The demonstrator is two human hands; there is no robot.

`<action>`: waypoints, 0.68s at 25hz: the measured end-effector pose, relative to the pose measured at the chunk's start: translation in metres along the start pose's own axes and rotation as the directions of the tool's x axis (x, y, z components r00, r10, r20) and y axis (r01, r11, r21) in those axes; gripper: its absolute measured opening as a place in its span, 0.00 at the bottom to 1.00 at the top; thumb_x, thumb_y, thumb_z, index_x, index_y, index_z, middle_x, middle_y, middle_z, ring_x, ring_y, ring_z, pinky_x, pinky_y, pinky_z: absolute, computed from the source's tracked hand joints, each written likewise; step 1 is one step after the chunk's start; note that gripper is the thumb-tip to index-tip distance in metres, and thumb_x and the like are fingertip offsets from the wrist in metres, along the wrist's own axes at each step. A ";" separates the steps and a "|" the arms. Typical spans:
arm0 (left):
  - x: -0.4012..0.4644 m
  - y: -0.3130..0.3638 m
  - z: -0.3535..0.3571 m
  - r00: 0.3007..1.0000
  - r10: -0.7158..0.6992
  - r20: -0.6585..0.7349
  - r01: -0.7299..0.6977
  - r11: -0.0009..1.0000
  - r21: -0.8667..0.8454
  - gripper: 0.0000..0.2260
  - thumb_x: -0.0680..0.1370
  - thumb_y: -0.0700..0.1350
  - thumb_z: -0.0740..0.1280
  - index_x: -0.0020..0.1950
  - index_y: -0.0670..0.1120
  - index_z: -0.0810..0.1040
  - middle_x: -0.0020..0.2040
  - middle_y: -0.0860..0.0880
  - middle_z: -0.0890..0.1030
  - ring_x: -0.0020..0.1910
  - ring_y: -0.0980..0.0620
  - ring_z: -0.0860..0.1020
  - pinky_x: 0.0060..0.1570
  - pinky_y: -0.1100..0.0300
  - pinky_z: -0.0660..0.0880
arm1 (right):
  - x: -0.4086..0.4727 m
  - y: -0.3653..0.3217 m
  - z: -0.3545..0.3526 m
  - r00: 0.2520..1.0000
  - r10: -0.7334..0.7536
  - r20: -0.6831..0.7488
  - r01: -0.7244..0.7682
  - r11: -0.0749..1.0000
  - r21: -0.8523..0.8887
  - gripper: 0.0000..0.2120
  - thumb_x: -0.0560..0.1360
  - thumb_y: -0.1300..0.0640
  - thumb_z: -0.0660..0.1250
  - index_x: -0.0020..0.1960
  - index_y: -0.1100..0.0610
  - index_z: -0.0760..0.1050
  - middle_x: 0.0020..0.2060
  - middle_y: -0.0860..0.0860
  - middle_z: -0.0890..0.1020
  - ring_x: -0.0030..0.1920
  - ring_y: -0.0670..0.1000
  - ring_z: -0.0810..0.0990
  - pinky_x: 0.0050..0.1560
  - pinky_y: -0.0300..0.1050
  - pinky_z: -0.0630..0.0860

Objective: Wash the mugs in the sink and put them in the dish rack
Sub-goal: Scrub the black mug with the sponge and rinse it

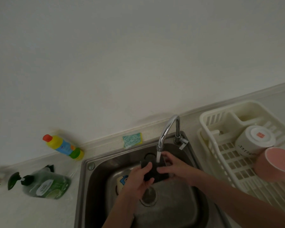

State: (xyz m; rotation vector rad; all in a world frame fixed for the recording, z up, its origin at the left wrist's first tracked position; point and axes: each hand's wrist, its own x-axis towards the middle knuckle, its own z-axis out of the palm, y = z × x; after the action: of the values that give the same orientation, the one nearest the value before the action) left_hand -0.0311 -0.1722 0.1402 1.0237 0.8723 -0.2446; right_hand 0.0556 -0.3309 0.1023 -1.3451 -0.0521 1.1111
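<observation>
Left hand point(139, 180): over the sink basin, fingers and thumb curled round the left side of the black mug, grip clamped on it.
Right hand point(173, 168): on the mug's right side, thumb and fingers spread around it, grip holding the mug from that side.
Black mug point(152, 170): held between both hands above the drain, directly under the running water.
Sink point(95, 186): steel basin set in the surface; round drain point(148, 197) just below the hands, water pooling around it.
Second mug in sink point(121, 182): pale with a blue picture, lying in the basin left of the hands, partly hidden by the left hand.
Soap bottle point(46, 185): green, lying on its side on the surface left of the sink, blurred.
Pink mug point(275, 163): upside down in the dish rack, at its near right.
White mug point(253, 140): upside down in the rack, touching the pink mug, behind it.
Dish rack point(209, 122): white plastic, on the surface right of the sink.
Tap point(169, 130): chrome, curved, a stream falling onto the black mug.
Sponge point(132, 139): green and yellow, propped at the wall behind the sink.
Cleaner bottle point(62, 147): yellow with a red cap, lying by the wall, far left.
</observation>
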 end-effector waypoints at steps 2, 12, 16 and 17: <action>0.000 0.001 0.000 1.000 -0.008 -0.014 0.008 1.000 0.001 0.16 0.72 0.44 0.74 0.56 0.38 0.80 0.50 0.39 0.83 0.44 0.46 0.83 0.27 0.63 0.77 | -0.002 0.002 0.002 0.996 0.086 0.021 -0.087 0.993 0.079 0.25 0.68 0.45 0.78 0.62 0.51 0.78 0.56 0.58 0.82 0.55 0.59 0.83 0.48 0.55 0.81; 0.003 -0.001 -0.002 0.999 0.001 -0.037 -0.005 0.992 -0.122 0.10 0.76 0.40 0.71 0.56 0.38 0.80 0.49 0.40 0.84 0.46 0.45 0.82 0.28 0.62 0.77 | 0.005 0.011 0.020 0.992 0.021 -0.125 -0.009 0.995 0.098 0.34 0.62 0.54 0.83 0.63 0.54 0.73 0.56 0.55 0.83 0.51 0.55 0.85 0.50 0.58 0.83; 0.006 -0.003 -0.015 0.989 0.140 -0.039 -0.130 0.973 0.192 0.12 0.78 0.40 0.70 0.60 0.41 0.77 0.54 0.40 0.83 0.48 0.43 0.84 0.39 0.51 0.82 | 0.007 0.007 0.016 0.952 -0.218 -0.217 0.122 0.915 -0.385 0.36 0.58 0.47 0.84 0.62 0.48 0.73 0.55 0.44 0.82 0.54 0.45 0.82 0.55 0.40 0.79; 0.006 -0.002 -0.021 0.978 0.205 -0.047 -0.174 0.914 0.366 0.13 0.78 0.41 0.70 0.62 0.43 0.75 0.54 0.42 0.82 0.46 0.45 0.84 0.38 0.53 0.82 | 0.008 0.004 0.014 0.942 -0.257 -0.214 0.112 0.845 -0.523 0.39 0.55 0.43 0.82 0.63 0.46 0.72 0.56 0.42 0.81 0.56 0.44 0.80 0.56 0.37 0.76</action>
State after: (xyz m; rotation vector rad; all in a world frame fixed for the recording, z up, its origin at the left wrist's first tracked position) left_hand -0.0391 -0.1548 0.1294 1.4628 0.8126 -0.2011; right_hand 0.0487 -0.3158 0.0991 -1.9154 -0.2818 0.7543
